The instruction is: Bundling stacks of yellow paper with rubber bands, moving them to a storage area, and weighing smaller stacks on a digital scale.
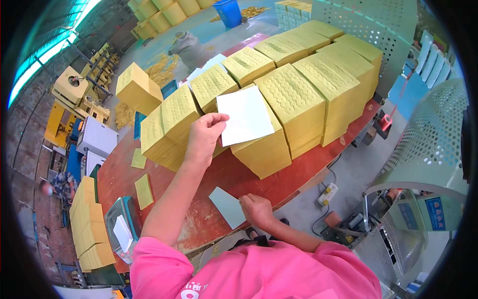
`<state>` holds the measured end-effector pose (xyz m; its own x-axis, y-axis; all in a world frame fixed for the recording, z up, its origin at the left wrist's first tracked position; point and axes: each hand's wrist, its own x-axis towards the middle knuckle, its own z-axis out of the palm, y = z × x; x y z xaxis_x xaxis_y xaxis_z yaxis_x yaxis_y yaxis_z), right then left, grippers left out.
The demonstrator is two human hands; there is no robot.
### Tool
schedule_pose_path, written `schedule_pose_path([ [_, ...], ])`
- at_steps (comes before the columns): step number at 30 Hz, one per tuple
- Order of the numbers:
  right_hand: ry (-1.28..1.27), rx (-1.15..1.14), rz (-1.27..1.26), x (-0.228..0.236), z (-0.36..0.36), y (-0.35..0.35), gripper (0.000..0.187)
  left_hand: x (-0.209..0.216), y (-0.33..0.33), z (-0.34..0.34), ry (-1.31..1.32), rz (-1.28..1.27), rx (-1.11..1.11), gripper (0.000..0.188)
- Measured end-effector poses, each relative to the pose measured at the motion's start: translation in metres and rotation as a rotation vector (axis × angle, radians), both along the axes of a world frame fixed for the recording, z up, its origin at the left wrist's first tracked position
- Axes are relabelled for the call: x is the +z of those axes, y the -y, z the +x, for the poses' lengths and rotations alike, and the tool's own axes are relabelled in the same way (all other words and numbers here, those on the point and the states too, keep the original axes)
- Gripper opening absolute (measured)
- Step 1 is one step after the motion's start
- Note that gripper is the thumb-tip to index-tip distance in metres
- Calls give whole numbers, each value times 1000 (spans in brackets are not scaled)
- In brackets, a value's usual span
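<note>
My left hand (pixel 205 138) pinches the left edge of a white sheet of paper (pixel 246 115). That sheet lies over, or just above, the nearest stack of yellow paper (pixel 264 157); contact is hard to tell. Lower down, near the table's front edge, my right hand (pixel 257 209) is closed at the edge of a pale bluish sheet (pixel 230 207), fingers curled at its right side. Behind both hands stand several tall stacks of yellow paper (pixel 291 87) with wavy embossed tops, packed in two rows.
The red table (pixel 194 212) carries loose yellow sheets (pixel 144 192) on the left. A clear bin (pixel 119 224) holding white paper stands at its left edge. Perforated metal machinery (pixel 423 144) is on the right, with a power strip (pixel 327 194) below. A person (pixel 62 187) is far left.
</note>
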<state>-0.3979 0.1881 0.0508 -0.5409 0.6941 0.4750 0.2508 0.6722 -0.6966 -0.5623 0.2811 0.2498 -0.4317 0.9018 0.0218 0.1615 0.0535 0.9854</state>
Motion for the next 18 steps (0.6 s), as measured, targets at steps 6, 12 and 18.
schedule_pose_path([
  [6,-41,37,3,-2,4,-2,8,9,5,14,-126,-77,61,21],
  [12,-89,94,-7,1,5,-4,8,-4,-2,13,-188,-14,96,22],
  [18,-86,106,-13,-1,5,-4,9,-7,-7,14,-210,-29,173,21],
])
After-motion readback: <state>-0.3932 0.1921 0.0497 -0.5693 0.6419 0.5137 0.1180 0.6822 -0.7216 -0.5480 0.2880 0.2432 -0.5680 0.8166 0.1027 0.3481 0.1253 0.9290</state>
